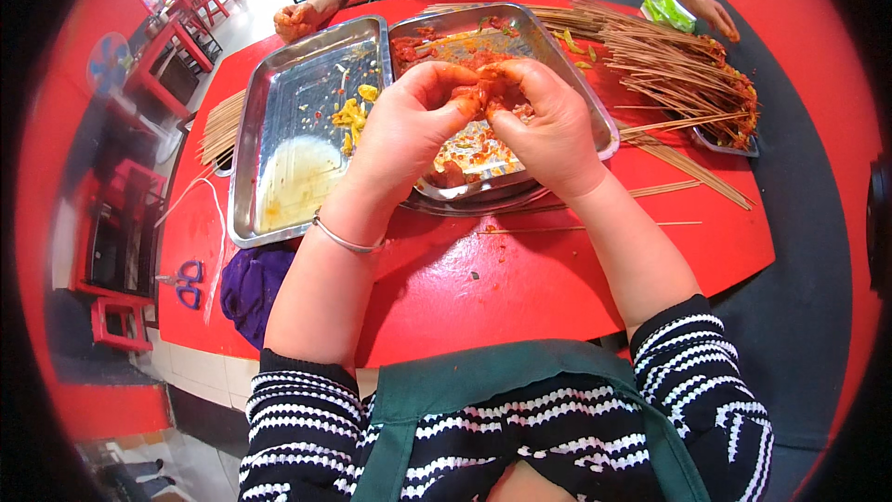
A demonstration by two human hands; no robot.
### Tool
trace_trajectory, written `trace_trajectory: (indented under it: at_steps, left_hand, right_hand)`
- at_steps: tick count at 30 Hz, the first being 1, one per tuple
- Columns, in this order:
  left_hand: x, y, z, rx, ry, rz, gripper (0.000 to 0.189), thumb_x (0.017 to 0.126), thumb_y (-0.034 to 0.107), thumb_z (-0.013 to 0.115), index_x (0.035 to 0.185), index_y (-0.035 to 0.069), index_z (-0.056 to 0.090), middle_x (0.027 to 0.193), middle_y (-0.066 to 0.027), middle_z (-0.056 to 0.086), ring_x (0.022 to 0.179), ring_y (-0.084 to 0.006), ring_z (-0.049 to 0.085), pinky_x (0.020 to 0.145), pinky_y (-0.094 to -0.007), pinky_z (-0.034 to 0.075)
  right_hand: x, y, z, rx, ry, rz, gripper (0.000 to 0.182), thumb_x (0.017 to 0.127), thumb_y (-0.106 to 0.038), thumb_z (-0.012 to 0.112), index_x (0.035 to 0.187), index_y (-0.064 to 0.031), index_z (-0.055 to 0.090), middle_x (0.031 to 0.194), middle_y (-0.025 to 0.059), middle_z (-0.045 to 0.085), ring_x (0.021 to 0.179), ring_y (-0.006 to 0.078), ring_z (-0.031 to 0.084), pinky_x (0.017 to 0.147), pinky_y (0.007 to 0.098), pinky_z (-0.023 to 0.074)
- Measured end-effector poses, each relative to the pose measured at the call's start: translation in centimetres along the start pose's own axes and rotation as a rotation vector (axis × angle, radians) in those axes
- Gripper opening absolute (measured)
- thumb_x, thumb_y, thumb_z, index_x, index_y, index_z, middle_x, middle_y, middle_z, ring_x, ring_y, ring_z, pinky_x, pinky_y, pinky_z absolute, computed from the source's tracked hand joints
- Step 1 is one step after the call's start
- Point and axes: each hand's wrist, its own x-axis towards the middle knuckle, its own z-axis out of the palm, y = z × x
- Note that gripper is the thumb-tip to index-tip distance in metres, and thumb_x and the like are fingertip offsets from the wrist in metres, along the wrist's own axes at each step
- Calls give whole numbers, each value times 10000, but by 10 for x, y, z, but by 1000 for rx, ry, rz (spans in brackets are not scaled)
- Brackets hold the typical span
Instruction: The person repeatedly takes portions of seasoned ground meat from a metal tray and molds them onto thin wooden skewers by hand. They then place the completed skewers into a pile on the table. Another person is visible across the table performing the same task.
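Note:
My left hand (416, 124) and my right hand (547, 127) meet at their fingertips above a steel tray (605, 127). Between them they pinch a small piece of red, seasoned meat (468, 93). Red sauce coats the fingers. In the tray below lie more red-marinated meat pieces (451, 176), chilli bits and oily sauce, partly hidden by my hands. A second steel tray (240, 174) touches it on the left, with yellow pickled peppers (350, 116) and a pool of pale liquid in it. A single thin bamboo skewer (648, 224) lies on the table near my right forearm.
Loaded skewers (686, 77) pile up at the right of the red table (488, 293), beside a green-and-white packet (669, 12). More bamboo skewers (221, 127), purple-handled scissors (189, 284) and a purple cloth (252, 293) are at left. Across the table, a co-worker's hands (296, 21) flank the trays.

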Motion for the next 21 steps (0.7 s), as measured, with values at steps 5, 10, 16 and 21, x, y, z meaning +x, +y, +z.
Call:
trace_trajectory:
  at_steps: [5,10,16,21]
  left_hand:
    - [0,0,-1,198,22,21,155,825,8,597,975,-13,567,914,-56,622,840,-95,582,742,-214,470]
    - [4,-8,-6,231,34,56,167,783,-3,622,942,-33,581,847,-57,638,765,-74,575,675,-210,471]
    - [4,-7,-5,304,28,73,191,778,-10,615,962,-40,572,869,-71,644,785,-73,578,688,-215,474]
    - [4,-7,-3,210,26,57,194,777,-15,607,964,-36,557,890,-65,641,798,-76,578,693,-213,472]
  right_hand:
    - [-3,6,6,358,-18,242,249,761,-35,620,1003,15,584,920,88,632,799,159,618,701,282,498]
    - [6,-1,-5,735,-157,568,200,835,-90,600,991,34,593,917,44,628,810,108,591,699,257,487]
    - [7,1,-6,551,-215,533,199,801,-80,602,961,37,618,877,65,652,811,100,594,726,241,481]
    - [9,1,-8,484,-215,512,199,774,-57,585,944,41,622,868,73,656,810,105,601,731,248,485]
